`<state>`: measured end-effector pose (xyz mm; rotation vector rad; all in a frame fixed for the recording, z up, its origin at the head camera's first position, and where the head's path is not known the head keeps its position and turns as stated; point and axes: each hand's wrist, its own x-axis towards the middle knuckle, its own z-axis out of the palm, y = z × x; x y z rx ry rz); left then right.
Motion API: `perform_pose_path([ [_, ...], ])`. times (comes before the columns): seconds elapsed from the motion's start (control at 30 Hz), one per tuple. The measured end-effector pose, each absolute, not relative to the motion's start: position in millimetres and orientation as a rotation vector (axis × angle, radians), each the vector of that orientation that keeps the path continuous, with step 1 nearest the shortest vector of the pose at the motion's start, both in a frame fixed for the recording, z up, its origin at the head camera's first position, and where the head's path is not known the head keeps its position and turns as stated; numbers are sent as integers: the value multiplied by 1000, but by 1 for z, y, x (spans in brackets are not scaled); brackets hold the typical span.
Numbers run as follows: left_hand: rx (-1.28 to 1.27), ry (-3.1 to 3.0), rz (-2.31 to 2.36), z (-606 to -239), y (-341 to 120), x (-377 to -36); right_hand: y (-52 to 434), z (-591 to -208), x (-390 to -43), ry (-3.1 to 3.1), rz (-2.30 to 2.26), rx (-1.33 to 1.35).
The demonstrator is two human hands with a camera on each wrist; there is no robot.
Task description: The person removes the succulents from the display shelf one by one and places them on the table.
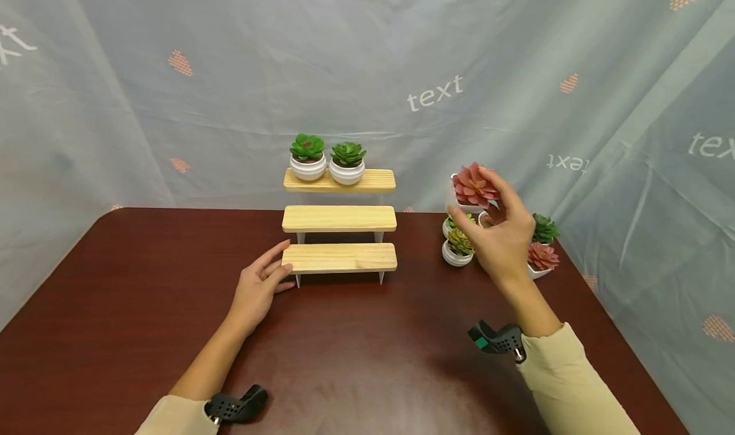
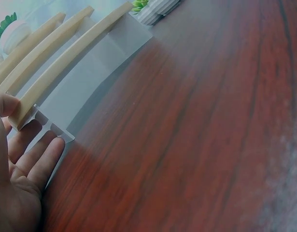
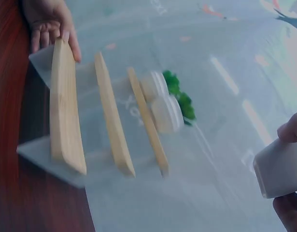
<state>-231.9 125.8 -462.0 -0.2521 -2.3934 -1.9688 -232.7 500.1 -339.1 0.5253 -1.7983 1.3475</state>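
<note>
My right hand (image 1: 505,237) holds a red potted succulent (image 1: 473,185) up off the table, to the right of a three-tier wooden display stand (image 1: 339,256). In the right wrist view its white angular pot (image 3: 278,166) sits between thumb and fingers. At the stand's left end, my left hand (image 1: 258,288) grips the lowest board's corner, with the thumb on the board and fingers (image 2: 47,159) against the clear support. Two green succulents in round white pots, one at the left (image 1: 308,157) and one beside it (image 1: 347,164), stand on the top tier.
Near the table's right edge stand more potted succulents: a yellow-green one (image 1: 457,247), a dark green one (image 1: 544,229) and a red one (image 1: 542,259). My right hand partly hides this group. A grey printed curtain (image 1: 241,103) hangs behind the dark red-brown table (image 1: 367,365).
</note>
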Motion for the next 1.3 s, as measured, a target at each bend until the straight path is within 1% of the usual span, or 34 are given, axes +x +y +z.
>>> perform_pose_path([
  [0.2,-261,-2382,-1979,-461,126,-232,538,-355,-212,-1746,1268,502],
  [0.37,-271,-2376,-1993,-463,128,-232,566,-372,-189,-1783,1212,392],
  [0.6,-277,-2384,-1989,-463,130,-233,587,-387,-160,-1856,1160,318],
  [0.87,-259,-2394,-1958,-461,128,-232,629,-433,-158,-2008,1004,29],
  [1.07,-261,-2405,-1986,-464,129,-231,649,-460,-155,-2020,1142,-144],
  [1.2,-251,-2407,-1973,-464,128,-231,656,-473,-155,-2037,1156,-197],
  [1.3,-248,-2399,-1962,-462,127,-232,658,-477,-157,-2032,1198,-172],
])
